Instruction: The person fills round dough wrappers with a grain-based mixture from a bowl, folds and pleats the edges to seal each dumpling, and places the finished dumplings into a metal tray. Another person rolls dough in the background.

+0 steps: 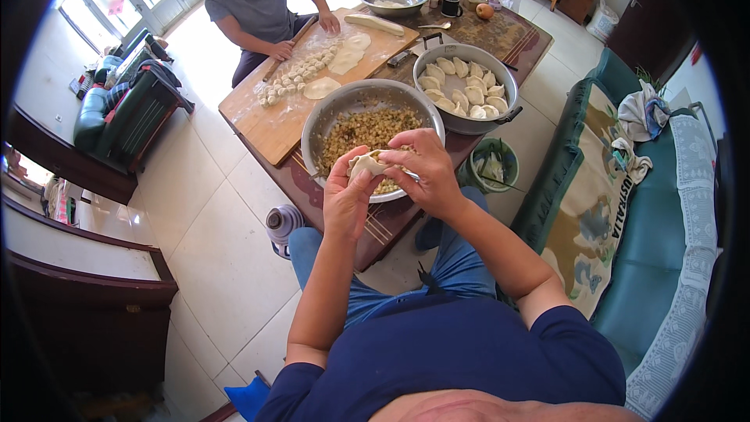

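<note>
A partly folded dumpling (366, 165) rests in my left hand (344, 202), with the thumb pressed on its front. The fingertips of my right hand (432, 179) pinch the dumpling's right edge. Both hands are above the near part of a wide metal basin (314, 123). Chopped filling (363, 129) lies in that basin, partly hidden by my hands. Right of the basin stands a metal pan (511, 79) with two black handles, holding several folded dumplings (474, 94) set apart from one another.
Across the table (498, 41), a person (258, 6) holds a rolling pin (287, 50) over a floured board (263, 129) with dough pieces (293, 76) and flat wrappers (350, 55). A green bucket (510, 173) stands below the pan; a thermos (283, 221) stands by my left knee.
</note>
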Motion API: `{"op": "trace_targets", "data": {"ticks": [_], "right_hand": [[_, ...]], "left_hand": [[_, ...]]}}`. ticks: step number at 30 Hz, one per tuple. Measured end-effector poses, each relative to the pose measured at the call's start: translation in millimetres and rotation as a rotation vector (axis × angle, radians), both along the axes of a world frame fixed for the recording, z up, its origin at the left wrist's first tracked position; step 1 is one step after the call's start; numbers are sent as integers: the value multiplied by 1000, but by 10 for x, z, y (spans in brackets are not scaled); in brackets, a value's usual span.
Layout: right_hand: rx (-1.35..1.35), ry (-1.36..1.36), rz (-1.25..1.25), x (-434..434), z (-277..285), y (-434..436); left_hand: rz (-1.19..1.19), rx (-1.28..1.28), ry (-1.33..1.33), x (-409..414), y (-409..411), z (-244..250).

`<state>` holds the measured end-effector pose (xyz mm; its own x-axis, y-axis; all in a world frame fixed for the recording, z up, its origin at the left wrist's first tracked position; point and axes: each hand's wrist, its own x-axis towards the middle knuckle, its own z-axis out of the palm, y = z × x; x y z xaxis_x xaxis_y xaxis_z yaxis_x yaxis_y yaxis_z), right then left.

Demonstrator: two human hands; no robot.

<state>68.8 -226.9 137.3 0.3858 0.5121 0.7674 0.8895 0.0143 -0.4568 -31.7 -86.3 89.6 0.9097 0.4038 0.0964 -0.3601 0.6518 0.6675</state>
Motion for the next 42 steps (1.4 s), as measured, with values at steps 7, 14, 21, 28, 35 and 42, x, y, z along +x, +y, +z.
{"op": "trace_targets", "data": {"ticks": [7, 14, 21, 28, 35, 42], "right_hand": [[-41, 3, 9, -3, -58, 66], [23, 122, -91, 102, 15, -5], [54, 746, 100, 197, -283, -26], [-16, 179, -18, 50, -148, -18], [6, 147, -32, 35, -121, 0], [45, 361, 63, 161, -196, -38]], "left_hand": [[2, 17, 30, 12, -4, -55], [34, -3, 97, -3, 31, -52], [28, -40, 123, 7, 46, -31], [24, -8, 107, 40, 40, -65], [12, -34, 118, 55, 37, -85], [-1, -57, 128, 54, 4, 26]]}}
